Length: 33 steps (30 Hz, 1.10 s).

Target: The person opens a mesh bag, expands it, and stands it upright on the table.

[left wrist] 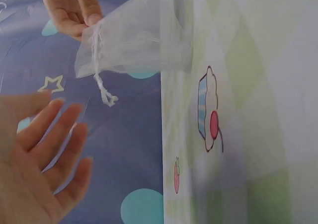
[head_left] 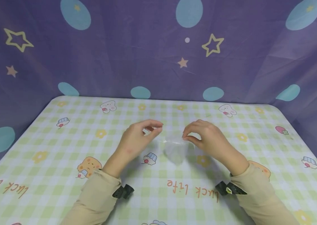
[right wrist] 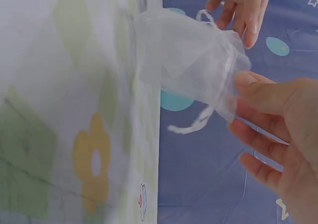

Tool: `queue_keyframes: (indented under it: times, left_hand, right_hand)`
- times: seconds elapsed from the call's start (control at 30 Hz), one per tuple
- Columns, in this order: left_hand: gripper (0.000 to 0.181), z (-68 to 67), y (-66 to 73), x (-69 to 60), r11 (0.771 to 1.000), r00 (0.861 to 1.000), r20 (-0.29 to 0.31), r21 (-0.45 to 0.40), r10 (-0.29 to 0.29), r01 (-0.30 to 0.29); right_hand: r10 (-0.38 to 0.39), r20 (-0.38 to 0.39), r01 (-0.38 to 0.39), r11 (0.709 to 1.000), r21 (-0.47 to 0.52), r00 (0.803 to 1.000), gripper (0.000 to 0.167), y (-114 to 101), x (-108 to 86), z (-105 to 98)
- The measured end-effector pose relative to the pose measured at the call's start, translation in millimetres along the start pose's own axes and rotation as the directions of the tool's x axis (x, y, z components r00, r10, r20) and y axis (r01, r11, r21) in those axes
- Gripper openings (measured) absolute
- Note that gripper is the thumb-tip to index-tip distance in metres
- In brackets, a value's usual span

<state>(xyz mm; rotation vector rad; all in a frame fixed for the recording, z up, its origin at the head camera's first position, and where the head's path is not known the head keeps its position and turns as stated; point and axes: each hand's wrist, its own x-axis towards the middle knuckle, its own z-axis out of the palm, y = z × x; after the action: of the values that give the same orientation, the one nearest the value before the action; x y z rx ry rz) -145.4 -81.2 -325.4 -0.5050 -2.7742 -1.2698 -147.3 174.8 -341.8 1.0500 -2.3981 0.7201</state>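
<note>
A sheer white drawstring pouch (head_left: pixel 175 151) hangs just above the table, its white cords dangling at both sides of the gathered top. My right hand (head_left: pixel 204 136) pinches the pouch's top edge between thumb and fingers, as the right wrist view shows with the pouch (right wrist: pixel 186 60) spread out from the fingertips. To the left of the pouch, my left hand (head_left: pixel 138 137) is held in the air, its fingers parted and nothing between them. In the left wrist view, that left hand (left wrist: pixel 44 159) is apart from the loose cord end (left wrist: pixel 107 96).
The table (head_left: pixel 62 162) has a green and white checked cover printed with flowers, cupcakes and lettering. Behind it hangs a purple curtain (head_left: pixel 147 56) with stars and teal ovals. A dark wrist device (head_left: pixel 123 191) is strapped on each sleeve.
</note>
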Motion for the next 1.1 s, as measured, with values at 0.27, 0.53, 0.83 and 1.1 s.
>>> queue_keyframes:
  times: [0.27, 0.53, 0.83, 1.1]
  left_hand:
    - [0.035, 12.6, 4.1, -3.5, 0.994, 0.98, 0.199, 0.095, 0.028, -0.047]
    - [0.033, 17.6, 5.9, -5.3, 0.988, 0.981, 0.18, 0.123, 0.073, -0.096]
    - [0.03, 20.6, 7.4, -4.8, 0.987, 0.985, 0.163, 0.143, 0.055, -0.079]
    - [0.027, 16.8, 8.1, -4.4, 0.988, 0.991, 0.117, 0.13, 0.064, -0.079]
  right_hand:
    - [0.038, 0.123, -0.035, 0.999, -0.024, 0.992, 0.021, -1, -2.4, 1]
    - [0.158, 0.175, -0.16, 0.987, -0.002, 0.972, 0.017, -3, -1.1, -6]
    - [0.225, 0.087, -0.221, 0.974, -0.05, 0.971, 0.011, -3, 0.1, -4]
    - [0.258, 0.124, -0.251, 0.966, -0.066, 0.958, 0.011, -3, 0.4, 0]
